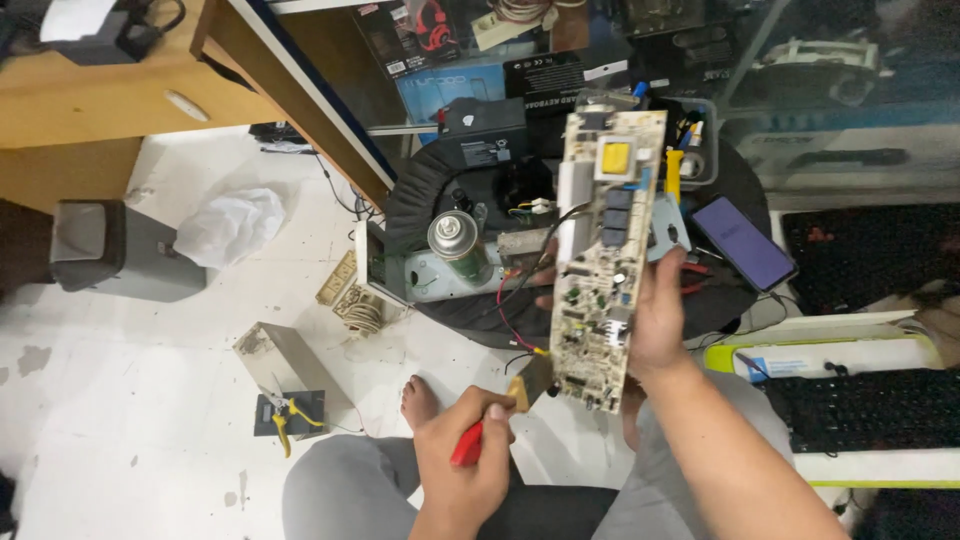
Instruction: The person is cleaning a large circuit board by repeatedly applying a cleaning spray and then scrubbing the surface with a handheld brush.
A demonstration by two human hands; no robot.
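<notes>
The right hand is closed around the edge of a long, cream-coloured rectangular circuit board, holding it upright above a round black stool surface. Below and to the left of it, the left hand is clenched around a red-handled brush, whose pale bristle end touches the board's lower corner. Beyond the board's far side stands a silver spray can; a dark smartphone lies just past the right hand.

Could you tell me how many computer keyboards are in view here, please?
3. One black keyboard lies at the right edge, another black keyboard lower right, and a white keyboard with green trim between them. Others may be hidden off frame.
</notes>
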